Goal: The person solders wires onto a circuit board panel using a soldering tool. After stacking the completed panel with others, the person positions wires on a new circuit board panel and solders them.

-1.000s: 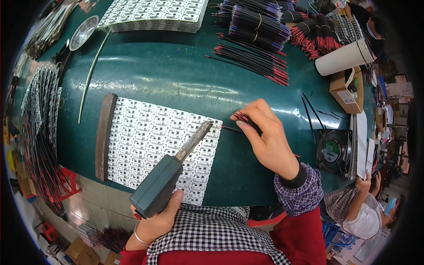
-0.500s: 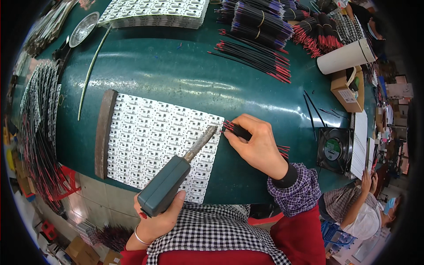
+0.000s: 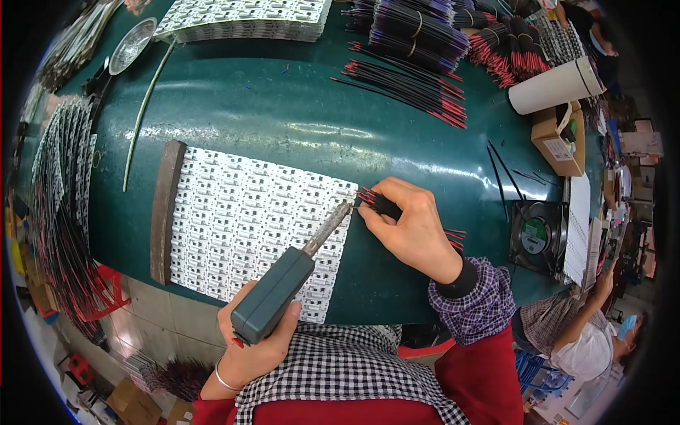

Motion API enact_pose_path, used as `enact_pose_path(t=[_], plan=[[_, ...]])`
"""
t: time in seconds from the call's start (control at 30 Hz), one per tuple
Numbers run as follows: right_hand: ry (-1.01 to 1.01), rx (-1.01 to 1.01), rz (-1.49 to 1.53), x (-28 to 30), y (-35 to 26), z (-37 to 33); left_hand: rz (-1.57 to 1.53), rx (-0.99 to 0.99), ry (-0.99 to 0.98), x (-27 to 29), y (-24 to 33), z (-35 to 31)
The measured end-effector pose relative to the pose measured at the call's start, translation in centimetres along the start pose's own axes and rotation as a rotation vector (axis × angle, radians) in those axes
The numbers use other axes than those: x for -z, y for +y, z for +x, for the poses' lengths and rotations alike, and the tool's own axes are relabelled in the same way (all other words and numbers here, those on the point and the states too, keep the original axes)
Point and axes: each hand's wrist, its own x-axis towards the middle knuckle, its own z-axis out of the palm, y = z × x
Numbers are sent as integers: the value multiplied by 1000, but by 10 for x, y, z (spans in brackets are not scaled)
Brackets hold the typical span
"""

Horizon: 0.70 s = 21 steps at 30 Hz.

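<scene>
My left hand (image 3: 258, 329) is wrapped round the green handle of a soldering iron (image 3: 276, 290). The iron's metal barrel slants up to the right, and its tip lies at the right edge of a white circuit board panel (image 3: 248, 227). The panel carries rows of small dark and silver parts. My right hand (image 3: 411, 227) pinches a bunch of black wires with red ends (image 3: 379, 203). Those red ends sit at the panel's upper right edge, close to the iron's tip; whether they touch is too small to tell. More red ends show beyond my wrist.
A brown bar (image 3: 168, 212) borders the panel's left side. Wire bundles (image 3: 414, 35) and loose wires (image 3: 404, 92) lie at the back. A stack of panels (image 3: 241, 21), a metal dish (image 3: 132, 46), a cardboard box (image 3: 559, 142) and a fan (image 3: 538, 239) surround the workspace. Another person (image 3: 588, 340) sits at right.
My left hand and the soldering iron's handle have shifted slightly right and up, while the tip stays near the panel's edge. My right hand is almost unmoved. The other person's arm has moved.
</scene>
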Motion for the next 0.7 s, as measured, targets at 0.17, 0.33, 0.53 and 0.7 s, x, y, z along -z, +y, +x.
enact_pose_path(t=[0.17,0.33,0.53,0.7], plan=[[-22,-40,-9,1,2,0,20,-25,14,0,-4,-2],[-18,-35,11,2,0,1,-5,-19,75,-1,-12,-8],[-27,0,2,4,3,3,-19,-107,68,-2,-12,-4],[-47,0,15,5,5,5,-20,-79,35,-2,-11,-4]])
